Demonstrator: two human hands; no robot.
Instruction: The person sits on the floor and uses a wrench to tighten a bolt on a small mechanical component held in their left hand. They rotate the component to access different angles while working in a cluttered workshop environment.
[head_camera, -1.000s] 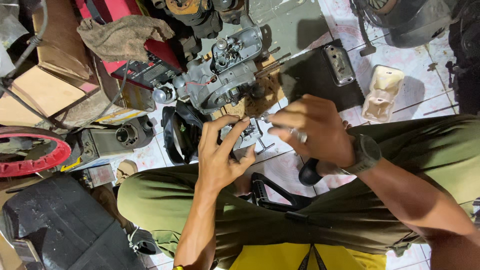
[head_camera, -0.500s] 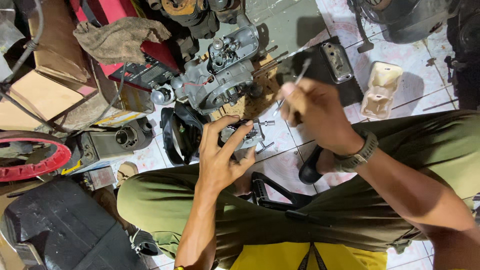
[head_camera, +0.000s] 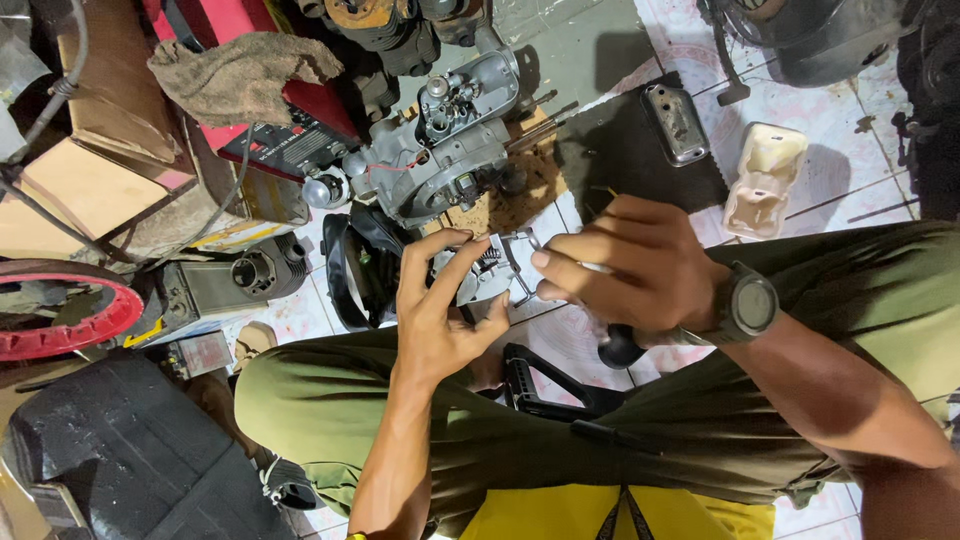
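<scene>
Nearest the camera, the person squats in olive-green trousers (head_camera: 700, 440) over a white tiled floor (head_camera: 850, 170), and both hands meet just above the knees on a small silver-grey metal engine part with a coil spring (head_camera: 487, 270). The left hand (head_camera: 440, 310) cradles it from below, its fingers (head_camera: 432, 262) spread and curled around the near side. The right hand (head_camera: 625, 265), with a dark round wristwatch (head_camera: 750, 305) on its wrist, comes in from the right, fingers pressed together on something thin and pale at the part's edge; what it is cannot be told. This reads as fitting or adjusting a small piece on the held part, so the next move calls for a steady left grip and fine fingertip work. Beyond lies a grey metal engine casing (head_camera: 440, 150) on a cork-brown mat (head_camera: 520, 190), then a brown rag (head_camera: 235, 75) near the floor's far left corner.
</scene>
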